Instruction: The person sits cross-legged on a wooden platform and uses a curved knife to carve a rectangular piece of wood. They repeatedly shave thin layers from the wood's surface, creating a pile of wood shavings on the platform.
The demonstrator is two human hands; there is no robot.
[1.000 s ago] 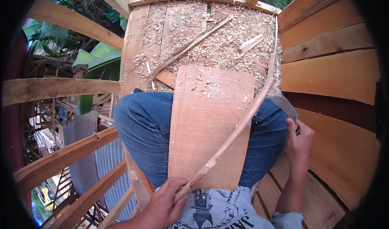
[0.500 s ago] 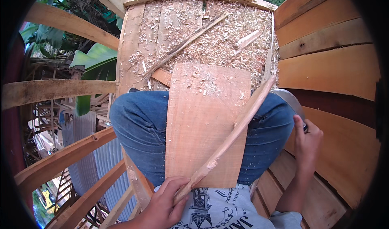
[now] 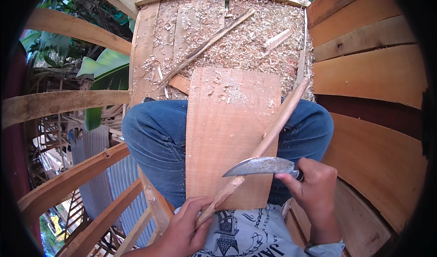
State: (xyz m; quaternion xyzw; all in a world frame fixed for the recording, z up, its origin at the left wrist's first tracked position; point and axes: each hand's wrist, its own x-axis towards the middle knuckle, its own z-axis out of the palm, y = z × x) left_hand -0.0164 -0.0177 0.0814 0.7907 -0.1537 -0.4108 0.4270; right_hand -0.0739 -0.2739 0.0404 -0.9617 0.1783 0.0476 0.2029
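My left hand (image 3: 191, 225) is closed around the near end of a long, slightly curved wooden stick (image 3: 276, 129). The stick slants up to the right over a flat wooden board (image 3: 218, 138) that rests across my lap. In my right hand (image 3: 315, 186) is a knife (image 3: 259, 166) with a broad, curved metal blade, gripped by its dark handle. The blade crosses over the stick's lower half, tip pointing left; whether it touches the wood I cannot tell. Pale, cut patches show on the stick between the blade and my left hand.
Wood shavings (image 3: 255, 43) cover the plank floor ahead. A long dark stick (image 3: 207, 47) and a short split piece (image 3: 277, 39) lie among them. Slatted railings (image 3: 68, 104) stand on the left, and a plank wall (image 3: 368, 75) closes off the right.
My right hand has swung the knife from beside my right knee, leftward and nearer, to the stick over the board. My left hand keeps its grip.
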